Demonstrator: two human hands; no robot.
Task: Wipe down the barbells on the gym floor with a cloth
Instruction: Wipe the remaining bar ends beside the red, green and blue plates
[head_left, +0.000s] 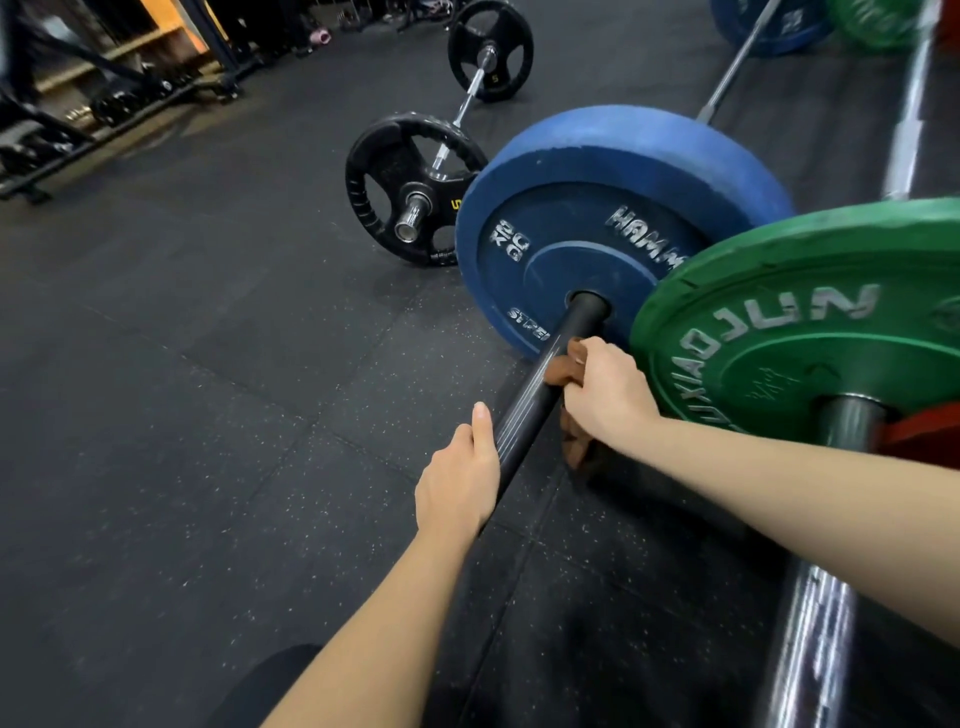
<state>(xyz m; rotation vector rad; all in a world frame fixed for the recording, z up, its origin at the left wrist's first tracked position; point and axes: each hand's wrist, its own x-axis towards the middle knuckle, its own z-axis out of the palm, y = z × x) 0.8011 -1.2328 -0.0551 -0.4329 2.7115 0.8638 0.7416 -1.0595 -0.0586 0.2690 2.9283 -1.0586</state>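
My right hand (608, 395) clamps a brown cloth (563, 371) around the black barbell sleeve (535, 395), just outside the blue 20 kg bumper plate (597, 171). My left hand (457, 483) grips the sleeve's free end, farther from that plate, thumb along it.

**Blue-plate barbell** (597, 156): lies on the floor. Near blue bumper plate marked 20 KG stands upright. Black sleeve (540, 395) projects toward the camera, its near end gripped by the left hand (457, 488). Silver shaft runs away to a second blue plate.

**Green-plate barbell** (779, 291): just beside it on the right. Has a dark steel sleeve.

**Short barbell** (470, 93): beyond the blue plate. Chrome shaft, two black grip plates.

**Brown cloth** (569, 358): bunched against the black sleeve near the blue plate, gripped by the right hand (605, 389). Loose end hangs below the sleeve.
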